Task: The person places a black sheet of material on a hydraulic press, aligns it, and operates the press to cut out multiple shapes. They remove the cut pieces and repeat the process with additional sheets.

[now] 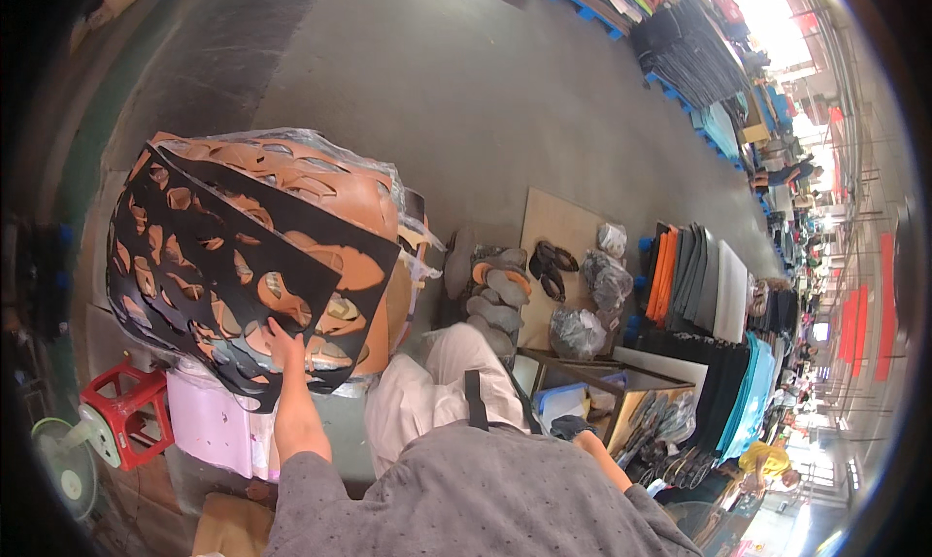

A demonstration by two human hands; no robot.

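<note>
At the left, my left hand (282, 347) grips a black sheet (218, 256) full of shoe-sole-shaped cut-outs. The sheet leans over a large stack of tan sheets (359, 183) with similar holes, partly wrapped in clear plastic. Through the black sheet's openings, tan and pale material shows. My right hand (585, 442) is low beside my right hip, next to a dark, curved piece (571, 427). Its fingers are hidden, so whether it holds that piece I cannot make out.
Grey cut sole pieces (493, 309) lie in piles ahead of my knees, beside a board (553, 222) with dark pieces and plastic bags (579, 333). An open-fronted wooden box (621, 382) stands right. A red stool (124, 411) and a fan (73, 474) are left. Sheet stacks (699, 266) line the right.
</note>
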